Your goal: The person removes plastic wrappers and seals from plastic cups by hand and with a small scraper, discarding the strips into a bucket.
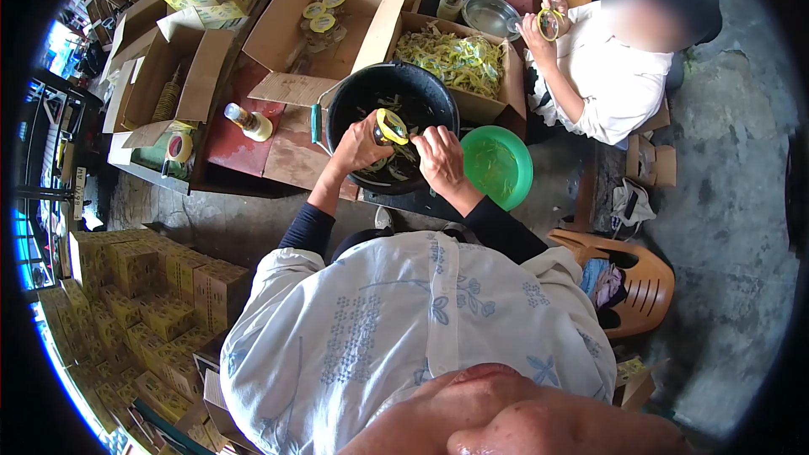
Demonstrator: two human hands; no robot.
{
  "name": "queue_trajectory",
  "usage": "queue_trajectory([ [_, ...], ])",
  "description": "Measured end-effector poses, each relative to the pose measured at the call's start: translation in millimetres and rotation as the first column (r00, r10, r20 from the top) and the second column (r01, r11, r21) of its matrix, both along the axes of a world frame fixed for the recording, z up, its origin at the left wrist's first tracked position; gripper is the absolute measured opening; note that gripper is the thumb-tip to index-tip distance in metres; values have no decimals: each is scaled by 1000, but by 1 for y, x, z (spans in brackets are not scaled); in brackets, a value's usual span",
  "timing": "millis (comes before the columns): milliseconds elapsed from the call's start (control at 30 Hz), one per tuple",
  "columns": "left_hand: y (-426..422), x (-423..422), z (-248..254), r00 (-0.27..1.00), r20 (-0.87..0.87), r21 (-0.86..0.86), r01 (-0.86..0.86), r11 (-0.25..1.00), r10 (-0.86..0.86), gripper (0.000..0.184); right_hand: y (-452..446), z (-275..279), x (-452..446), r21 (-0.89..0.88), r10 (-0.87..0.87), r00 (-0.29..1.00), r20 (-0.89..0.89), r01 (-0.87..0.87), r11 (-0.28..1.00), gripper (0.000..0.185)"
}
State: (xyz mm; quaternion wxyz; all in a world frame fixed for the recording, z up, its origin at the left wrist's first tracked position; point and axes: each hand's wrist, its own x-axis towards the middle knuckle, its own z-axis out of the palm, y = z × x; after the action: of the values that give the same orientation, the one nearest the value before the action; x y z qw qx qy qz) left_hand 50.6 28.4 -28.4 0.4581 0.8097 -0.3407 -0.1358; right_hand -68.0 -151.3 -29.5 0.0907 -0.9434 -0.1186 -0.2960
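We are in a small packing workshop.
Stacked printed cartons (160, 295), open cardboard boxes (276, 32), a long worktable (226, 152), a seated co-worker (619, 84) and bare concrete floor (729, 194) around us show it.

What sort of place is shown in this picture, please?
Probably a small packing workshop: printed cartons stand in stacks, an open box holds yellow-green strips, and another box holds packs with round yellow tops.

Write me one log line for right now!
left hand: holding yellow item | right hand: close beside it | black bucket: below both hands
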Motion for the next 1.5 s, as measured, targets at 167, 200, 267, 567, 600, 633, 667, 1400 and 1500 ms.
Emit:
queue_trajectory([
  [167,2,1,10,984,-125,-11,127,992,-128,51,2,1,2,-44,-16,999,30,18,999,11],
  [200,2,2,11,983,-126,-8,130,991,-130,51,2,1,4,55,-36,999,19,35,998,9],
  [267,0,0,11,977,-180,-38,108,993,-113,50,5,-3,8,269,-86,996,-36,92,959,7],
  [567,3,4,-3,971,-170,-88,156,984,-169,43,-2,9,-1,202,3,998,-56,8,979,9],
  [600,3,7,-6,962,-205,-89,165,982,-180,42,0,7,-2,74,0,1000,11,-1,997,10],
  [633,4,7,-5,962,-205,-88,164,983,-179,42,1,7,-2,74,1,1000,11,-2,997,10],
  [667,5,7,-3,956,-228,-111,163,980,-184,42,1,6,0,58,-11,1000,27,9,998,11],
  [1400,7,14,-3,881,-429,-86,183,979,-202,42,5,11,6,210,-50,999,9,47,976,13],
  [1500,5,12,-8,894,-405,-125,156,980,-194,44,4,8,12,515,-82,990,-111,128,847,10],
])
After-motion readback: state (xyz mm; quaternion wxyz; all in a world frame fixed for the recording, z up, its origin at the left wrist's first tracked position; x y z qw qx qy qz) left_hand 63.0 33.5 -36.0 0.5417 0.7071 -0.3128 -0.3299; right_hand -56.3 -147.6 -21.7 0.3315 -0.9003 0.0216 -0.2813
